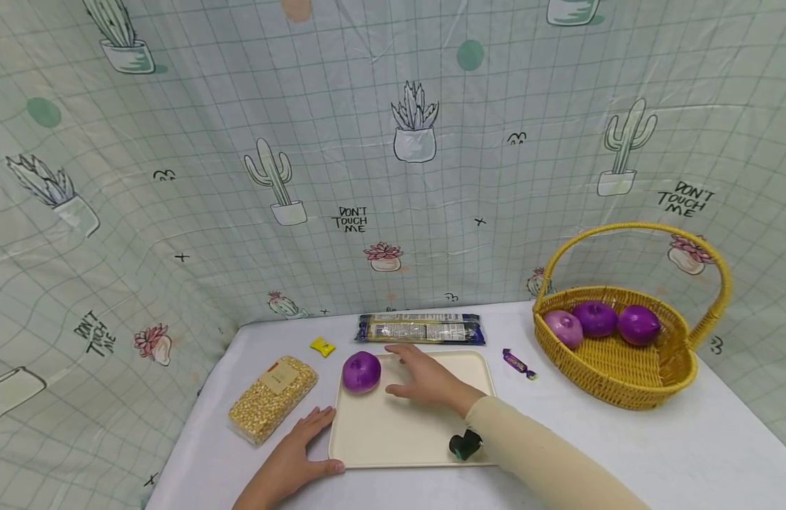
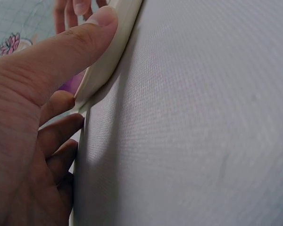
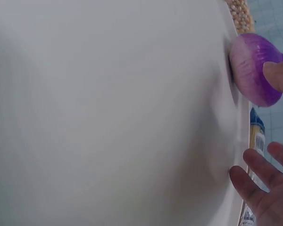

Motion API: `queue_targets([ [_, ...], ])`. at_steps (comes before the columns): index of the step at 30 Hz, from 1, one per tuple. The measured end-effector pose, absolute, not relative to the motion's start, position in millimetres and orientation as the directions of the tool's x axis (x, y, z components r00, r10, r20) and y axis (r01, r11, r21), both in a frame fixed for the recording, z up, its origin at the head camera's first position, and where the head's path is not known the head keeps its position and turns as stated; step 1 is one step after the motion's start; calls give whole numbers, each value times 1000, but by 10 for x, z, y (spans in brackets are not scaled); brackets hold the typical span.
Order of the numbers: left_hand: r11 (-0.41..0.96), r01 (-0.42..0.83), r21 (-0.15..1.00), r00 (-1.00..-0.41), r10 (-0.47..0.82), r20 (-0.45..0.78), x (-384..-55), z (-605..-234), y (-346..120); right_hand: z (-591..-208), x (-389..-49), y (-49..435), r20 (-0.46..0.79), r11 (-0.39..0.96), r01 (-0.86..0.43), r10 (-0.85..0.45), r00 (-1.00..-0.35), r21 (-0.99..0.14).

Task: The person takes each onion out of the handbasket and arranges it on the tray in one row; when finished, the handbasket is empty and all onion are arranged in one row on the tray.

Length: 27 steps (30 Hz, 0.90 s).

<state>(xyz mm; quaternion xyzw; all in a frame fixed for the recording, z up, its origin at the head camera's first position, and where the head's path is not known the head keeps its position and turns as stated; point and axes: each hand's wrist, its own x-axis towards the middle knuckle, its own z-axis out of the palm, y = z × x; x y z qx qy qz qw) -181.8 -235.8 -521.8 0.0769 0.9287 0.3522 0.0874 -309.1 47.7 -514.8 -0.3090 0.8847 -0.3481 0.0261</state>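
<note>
A purple onion (image 1: 361, 372) sits at the back left corner of a cream rectangular tray (image 1: 393, 439). My right hand (image 1: 425, 379) hovers over the tray just right of the onion, fingers spread and holding nothing. In the right wrist view its thumb (image 3: 279, 76) overlaps the onion's side. At the tray's front left corner is my left hand (image 1: 294, 453). Its thumb (image 2: 96, 35) rests along the front rim, while the other fingers reach along the left side.
At right stands a yellow wicker basket (image 1: 597, 386) with a tall handle and three purple onions. A bag of corn kernels (image 1: 272, 400) lies left, near a yellow wrapped sweet (image 1: 322, 346). Long dark packets (image 1: 421, 329) lie behind the tray. A purple wrapped candy (image 1: 517, 363) is between tray and basket.
</note>
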Motion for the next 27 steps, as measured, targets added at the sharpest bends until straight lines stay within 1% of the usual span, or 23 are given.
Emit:
queue_targets([
  [7, 739, 76, 669, -972, 203, -114, -1811, -5227, -2361, -5147, -3060, 602, 152, 553, -504, -560, -815, -664],
  [17, 732, 78, 677, -973, 204, -108, -1804, -5227, -2359, -5112, -2974, 759, 127, 551, -485, -563, -817, -679],
  [27, 731, 85, 677, -972, 209, -104, -1810, -5233, -2362, -5125, -2895, 918, 150, 535, -508, -575, -804, -675],
])
